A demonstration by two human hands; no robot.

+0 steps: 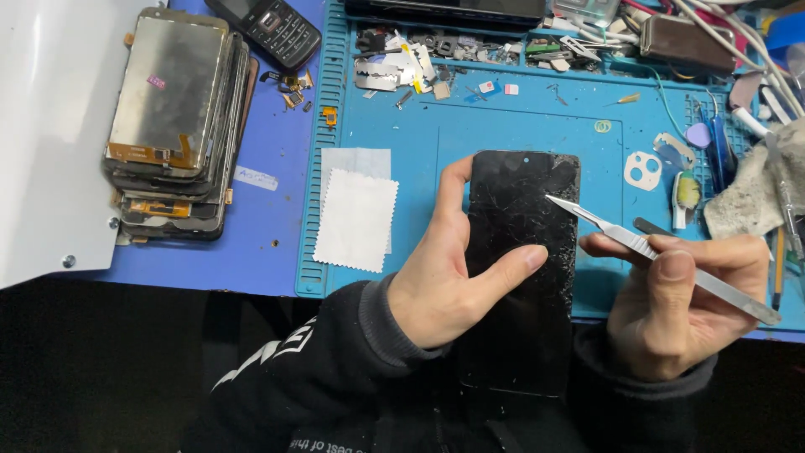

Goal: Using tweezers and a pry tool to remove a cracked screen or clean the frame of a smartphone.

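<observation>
A black phone screen (518, 210) with cracked glass lies over the blue work mat (520, 126), its lower end past the table's front edge. My left hand (449, 277) grips its left side, the thumb pressing on the glass. My right hand (679, 302) holds a slim metal scalpel (637, 243). Its pointed blade tip touches the cracked glass near the upper right of the screen. Both wrists wear dark sleeves.
A stack of old phone screens (172, 126) stands at the left, with a small keypad phone (272, 29) behind it. White cloths (356, 218) lie left of the screen. Small parts, razor blades (376, 80), a grey rag (755, 197) and tools crowd the back and right.
</observation>
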